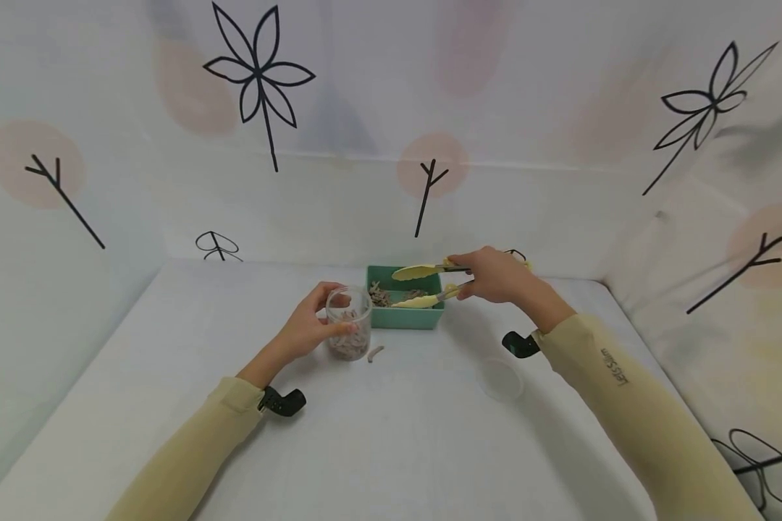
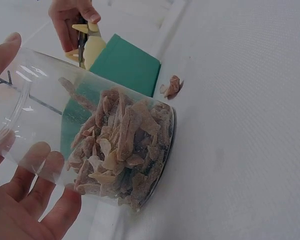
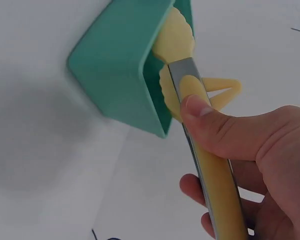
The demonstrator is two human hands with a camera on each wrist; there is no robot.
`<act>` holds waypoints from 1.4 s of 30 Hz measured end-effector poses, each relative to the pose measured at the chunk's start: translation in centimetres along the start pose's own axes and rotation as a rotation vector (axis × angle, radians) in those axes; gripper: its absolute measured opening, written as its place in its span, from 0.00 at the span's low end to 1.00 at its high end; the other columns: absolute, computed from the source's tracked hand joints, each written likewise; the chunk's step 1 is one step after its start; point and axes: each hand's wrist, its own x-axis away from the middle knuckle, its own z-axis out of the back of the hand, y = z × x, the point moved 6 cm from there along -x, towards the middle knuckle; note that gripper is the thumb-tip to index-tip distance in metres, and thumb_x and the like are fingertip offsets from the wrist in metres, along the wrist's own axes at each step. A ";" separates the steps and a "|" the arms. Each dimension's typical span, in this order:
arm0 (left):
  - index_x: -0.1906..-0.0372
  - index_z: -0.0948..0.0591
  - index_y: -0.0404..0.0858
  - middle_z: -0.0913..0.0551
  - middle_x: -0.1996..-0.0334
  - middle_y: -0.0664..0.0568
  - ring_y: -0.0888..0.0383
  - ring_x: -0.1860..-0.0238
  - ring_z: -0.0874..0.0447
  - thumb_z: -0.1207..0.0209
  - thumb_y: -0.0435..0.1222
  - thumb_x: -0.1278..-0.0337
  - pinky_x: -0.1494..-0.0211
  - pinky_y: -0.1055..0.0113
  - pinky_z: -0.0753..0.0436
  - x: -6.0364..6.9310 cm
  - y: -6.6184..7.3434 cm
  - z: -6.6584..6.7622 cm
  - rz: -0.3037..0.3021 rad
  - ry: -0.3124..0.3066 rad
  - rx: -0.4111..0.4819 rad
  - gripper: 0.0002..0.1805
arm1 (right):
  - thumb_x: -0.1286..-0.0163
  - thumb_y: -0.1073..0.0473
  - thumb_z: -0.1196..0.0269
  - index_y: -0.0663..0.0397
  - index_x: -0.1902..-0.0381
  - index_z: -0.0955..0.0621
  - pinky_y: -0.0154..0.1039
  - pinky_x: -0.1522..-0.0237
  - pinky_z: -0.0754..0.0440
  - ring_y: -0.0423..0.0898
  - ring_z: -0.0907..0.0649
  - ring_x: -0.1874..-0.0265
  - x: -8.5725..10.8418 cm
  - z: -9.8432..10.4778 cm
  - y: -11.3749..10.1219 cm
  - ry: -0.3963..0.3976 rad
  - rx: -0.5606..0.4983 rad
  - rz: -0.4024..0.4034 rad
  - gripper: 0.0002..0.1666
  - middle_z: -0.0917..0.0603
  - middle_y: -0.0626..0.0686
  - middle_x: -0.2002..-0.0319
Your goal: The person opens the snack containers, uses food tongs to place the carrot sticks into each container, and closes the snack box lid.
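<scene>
My left hand grips a clear jar around its side. Brownish dried strips fill the lower part of the jar, which stands upright on the table just left of a green rectangular box. In my right hand is a pair of yellow-tipped tongs, held by the handles. The tongs' two yellow heads are spread apart over the box, one low at its front rim. Inside the box lie more dried strips, heaped mostly at the left.
One loose strip lies on the white tabletop in front of the jar and box. A clear round lid rests to the right. Behind the table hangs a patterned cloth.
</scene>
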 end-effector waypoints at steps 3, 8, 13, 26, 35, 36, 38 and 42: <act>0.33 0.32 0.42 0.26 0.36 0.44 0.44 0.32 0.34 0.28 0.38 0.45 0.38 0.41 0.28 0.0 0.0 0.0 0.011 0.002 -0.002 0.37 | 0.38 0.51 0.26 0.53 0.27 0.31 0.55 0.51 0.19 0.56 0.18 0.46 -0.8 -0.8 -0.5 -0.036 -0.009 -0.002 0.44 0.19 0.61 0.41; 0.31 0.35 0.37 0.28 0.35 0.40 0.42 0.31 0.35 0.29 0.34 0.43 0.38 0.40 0.28 0.2 0.4 0.0 0.024 -0.004 -0.003 0.38 | 0.38 0.51 0.27 0.53 0.27 0.31 0.56 0.48 0.21 0.56 0.19 0.46 -1.9 -2.0 -0.8 -0.075 -0.015 -0.011 0.45 0.18 0.61 0.43; 0.32 0.34 0.38 0.27 0.37 0.41 0.42 0.32 0.34 0.29 0.36 0.44 0.38 0.42 0.27 0.4 0.3 0.3 0.005 -0.001 0.001 0.37 | 0.38 0.52 0.27 0.52 0.26 0.32 0.56 0.45 0.22 0.57 0.21 0.43 -2.6 -2.4 -0.7 -0.087 -0.045 0.003 0.45 0.20 0.60 0.40; 0.34 0.32 0.42 0.25 0.38 0.44 0.44 0.32 0.33 0.27 0.38 0.46 0.39 0.41 0.27 0.1 -0.3 0.1 0.000 -0.002 0.010 0.37 | 0.36 0.48 0.28 0.54 0.26 0.33 0.57 0.42 0.24 0.59 0.23 0.39 -3.6 -3.3 -0.3 -0.062 -0.104 0.075 0.45 0.22 0.60 0.38; 0.33 0.33 0.41 0.26 0.37 0.44 0.44 0.32 0.34 0.28 0.37 0.45 0.39 0.41 0.27 0.1 0.0 0.0 -0.004 -0.007 0.011 0.36 | 0.33 0.50 0.31 0.54 0.29 0.28 0.52 0.49 0.21 0.55 0.19 0.45 -2.8 -3.4 -0.9 0.009 -0.050 0.091 0.37 0.19 0.57 0.41; 0.33 0.33 0.41 0.26 0.37 0.44 0.44 0.32 0.34 0.28 0.37 0.45 0.38 0.41 0.27 0.0 0.0 0.0 -0.006 -0.008 0.012 0.36 | 0.32 0.50 0.32 0.55 0.30 0.27 0.51 0.50 0.20 0.54 0.19 0.46 -2.7 -3.5 -1.0 0.023 -0.041 0.100 0.36 0.18 0.57 0.42; 0.33 0.33 0.41 0.26 0.37 0.43 0.44 0.32 0.34 0.28 0.36 0.44 0.38 0.42 0.27 0.0 0.0 0.0 -0.011 -0.010 0.015 0.36 | 0.32 0.51 0.32 0.56 0.31 0.26 0.50 0.52 0.20 0.54 0.18 0.49 -2.5 -3.7 -1.1 0.052 -0.026 0.120 0.34 0.16 0.57 0.44; 0.33 0.34 0.40 0.26 0.37 0.42 0.44 0.31 0.34 0.29 0.36 0.44 0.38 0.43 0.27 -0.1 -0.2 0.0 -0.016 -0.016 0.023 0.36 | 0.32 0.51 0.33 0.58 0.34 0.23 0.49 0.57 0.19 0.53 0.16 0.56 -2.1 -3.9 -1.0 0.103 -0.001 0.159 0.32 0.14 0.57 0.50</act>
